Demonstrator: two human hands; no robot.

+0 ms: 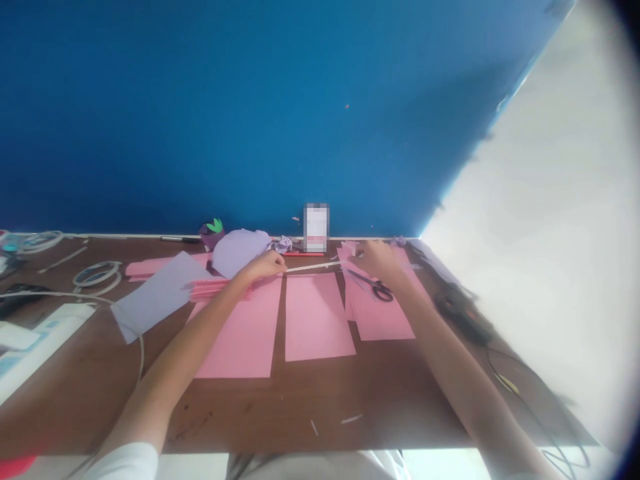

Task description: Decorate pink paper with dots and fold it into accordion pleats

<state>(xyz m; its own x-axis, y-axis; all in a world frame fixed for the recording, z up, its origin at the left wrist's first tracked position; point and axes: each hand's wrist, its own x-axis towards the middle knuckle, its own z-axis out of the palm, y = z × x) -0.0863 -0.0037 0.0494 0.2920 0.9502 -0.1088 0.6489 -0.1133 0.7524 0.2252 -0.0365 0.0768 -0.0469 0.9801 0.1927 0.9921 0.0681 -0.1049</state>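
A thin white strip stretches between my two hands above the far edge of a pink paper sheet. My left hand pinches its left end, fingers closed. At the other end my right hand is closed, its grip partly hidden by the back of the hand. A pair of scissors with dark handles lies just below my right hand on more pink sheets. Under my left forearm is another pink sheet, with a folded pink stack beside it.
Purple paper and a pale sheet lie on the left. A white power strip, cables and a coiled white cord occupy the left side. A dark device sits right. A blue wall stands behind the brown table.
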